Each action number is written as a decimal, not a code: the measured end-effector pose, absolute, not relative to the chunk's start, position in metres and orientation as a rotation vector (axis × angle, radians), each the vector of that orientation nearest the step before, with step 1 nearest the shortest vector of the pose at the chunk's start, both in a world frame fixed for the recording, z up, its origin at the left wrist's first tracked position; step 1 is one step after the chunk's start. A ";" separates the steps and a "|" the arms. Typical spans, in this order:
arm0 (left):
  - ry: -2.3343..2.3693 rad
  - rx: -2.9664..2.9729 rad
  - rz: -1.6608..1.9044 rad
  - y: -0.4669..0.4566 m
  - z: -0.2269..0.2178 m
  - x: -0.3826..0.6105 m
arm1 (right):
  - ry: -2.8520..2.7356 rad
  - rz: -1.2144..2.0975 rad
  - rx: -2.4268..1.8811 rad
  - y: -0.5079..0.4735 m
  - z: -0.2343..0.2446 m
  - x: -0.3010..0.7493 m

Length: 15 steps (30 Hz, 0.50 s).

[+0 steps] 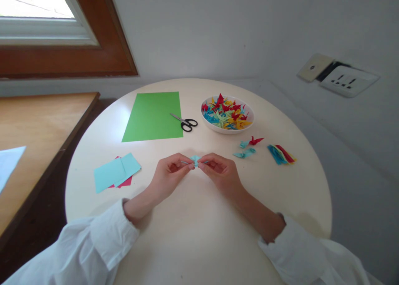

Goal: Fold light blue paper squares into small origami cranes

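Between my two hands is a small piece of folded light-blue paper [195,159], held just above the middle of the round table. My left hand [171,171] pinches its left side between thumb and fingers. On the opposite side, my right hand [220,170] pinches it the same way. The fingertips of both hands almost meet and cover part of the paper, so its exact folded shape is hard to make out.
Beyond my hands lie a green sheet [149,116], black-handled scissors [186,123] and a white bowl [226,131] of colourful paper cranes. Several loose cranes [249,152] and a bundle of coloured paper [281,154] sit right. Blue and red squares [109,174] lie left on the white table [187,243].
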State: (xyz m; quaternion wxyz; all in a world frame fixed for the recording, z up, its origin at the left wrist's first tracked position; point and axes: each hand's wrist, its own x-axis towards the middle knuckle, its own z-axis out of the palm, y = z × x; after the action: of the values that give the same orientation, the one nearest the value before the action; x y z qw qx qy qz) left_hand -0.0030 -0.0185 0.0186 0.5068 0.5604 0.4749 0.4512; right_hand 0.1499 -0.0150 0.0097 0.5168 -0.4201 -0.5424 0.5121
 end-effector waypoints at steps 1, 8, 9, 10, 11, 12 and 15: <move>1.152 1.352 1.090 -0.019 0.018 -0.003 | -1.305 1.224 -1.011 -0.015 0.009 0.150; 1.224 1.333 1.101 -0.020 0.019 0.000 | -1.273 1.186 -1.036 -0.016 0.007 0.146; 1.227 1.327 1.104 -0.020 0.019 0.000 | -1.267 1.187 -1.040 -0.016 0.007 0.146; 1.230 1.321 1.108 -0.020 0.019 0.000 | -1.263 1.188 -1.046 -0.016 0.007 0.145; 1.233 1.318 1.113 -0.020 0.019 0.001 | -1.260 1.188 -1.051 -0.016 0.006 0.145; 1.239 1.317 1.120 -0.020 0.019 0.001 | -1.257 1.189 -1.053 -0.016 0.006 0.145; 1.264 1.327 1.136 -0.020 0.018 0.002 | -1.254 1.187 -1.055 -0.016 0.005 0.144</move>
State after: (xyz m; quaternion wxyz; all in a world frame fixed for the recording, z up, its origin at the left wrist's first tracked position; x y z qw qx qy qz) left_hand 0.0015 -0.0202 0.0181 0.4730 0.5422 0.5165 0.4642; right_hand 0.1438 -0.0159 0.0052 0.5302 -0.4421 -0.5255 0.4973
